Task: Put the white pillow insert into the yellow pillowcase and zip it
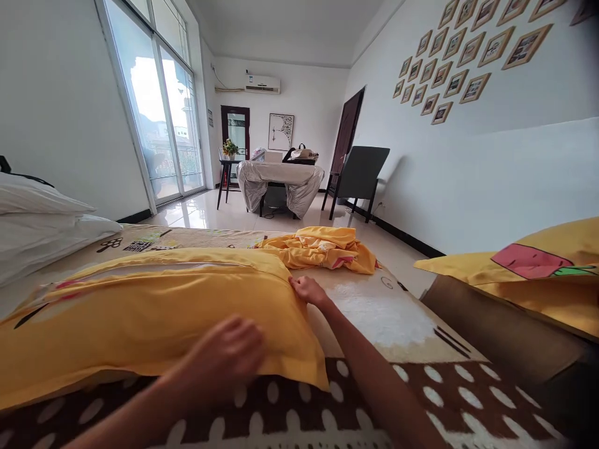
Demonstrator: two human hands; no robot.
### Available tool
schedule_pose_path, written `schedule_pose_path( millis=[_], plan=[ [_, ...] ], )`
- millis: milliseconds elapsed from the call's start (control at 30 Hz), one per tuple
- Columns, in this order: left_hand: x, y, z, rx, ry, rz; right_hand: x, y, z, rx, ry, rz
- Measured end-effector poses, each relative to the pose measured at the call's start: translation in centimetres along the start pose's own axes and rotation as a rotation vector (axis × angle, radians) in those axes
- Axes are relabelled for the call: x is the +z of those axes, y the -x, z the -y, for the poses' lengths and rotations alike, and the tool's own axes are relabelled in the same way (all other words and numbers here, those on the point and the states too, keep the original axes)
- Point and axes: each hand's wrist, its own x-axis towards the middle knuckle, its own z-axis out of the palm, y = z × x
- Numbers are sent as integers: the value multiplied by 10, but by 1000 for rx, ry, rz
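Observation:
A yellow pillow (154, 312) in its case lies lengthwise on the bed in front of me, with a long opening or seam along its upper side. My right hand (309, 292) is closed on the pillow's far right corner, fingers pinching the cloth. My left hand (236, 349) is in front of the pillow's near side, smeared by motion. Its fingers look curled, but I cannot tell whether they touch or hold the cloth. Just beyond the pillow is a crumpled yellow cloth (322, 248) with pink patches.
Beneath the pillow spreads a patterned blanket (379, 312). White folded bedding (42, 218) is stacked at the left. Another yellow pillow (524, 268) with a pink print rests on a brown box (486, 324) at the right. A covered table (281, 171) and a dark chair (362, 174) stand beyond.

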Motion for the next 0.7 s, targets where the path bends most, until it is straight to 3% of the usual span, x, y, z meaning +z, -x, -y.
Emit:
schedule_pose_path(
  millis=[33,133,267,367,500,667,700],
  plan=[
    [15,-14,-20,57,22,71,9,-5,1,0,-53,-40],
    [56,-42,-60,83,-12,98,37,-7,-1,-29,-237,-108],
    [105,-48,-68,-53,-88,108,52,-5,-13,-89,-486,-144],
    [123,-42,-64,-62,-47,123,47,-10,-22,-89,-639,-171],
    [105,-39,-60,-71,60,30,26,-11,-22,-112,-802,-192],
    [45,-34,-50,-208,213,-207,-5,9,-8,-236,-950,-182],
    [35,-30,-52,-206,214,-204,-10,13,-8,-260,-973,-143]
  ],
)
